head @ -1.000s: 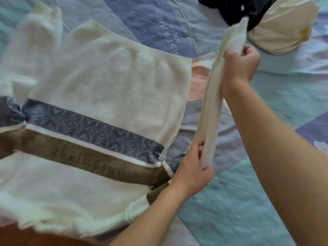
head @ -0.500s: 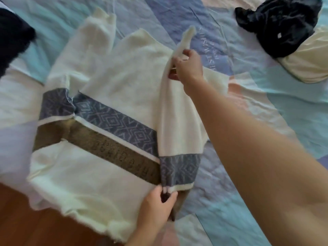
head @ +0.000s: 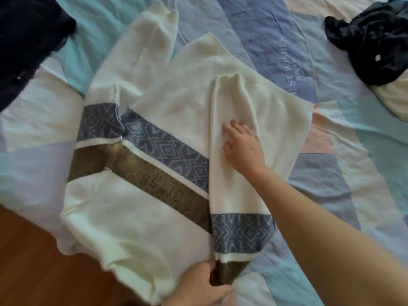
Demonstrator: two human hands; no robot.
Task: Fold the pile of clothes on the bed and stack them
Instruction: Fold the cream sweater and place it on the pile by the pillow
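bed: patchwork quilt point(head: 331, 164), wood floor point(head: 33, 261) at 8 o'clock | sweater point(head: 167, 102) spread mid-bed, sleeve point(head: 234, 186) folded over it | right hand point(head: 242, 146) flat on sleeve | left hand point(head: 203, 288) grips sweater's edge, 6 o'clock | dark clothes point(head: 373, 40) at 2 o'clock

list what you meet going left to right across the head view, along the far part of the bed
dark garment → spread-out sleeve of the cream sweater → folded-over sleeve under the right hand → pale lettering on the quilt → black garment lying on a cream one
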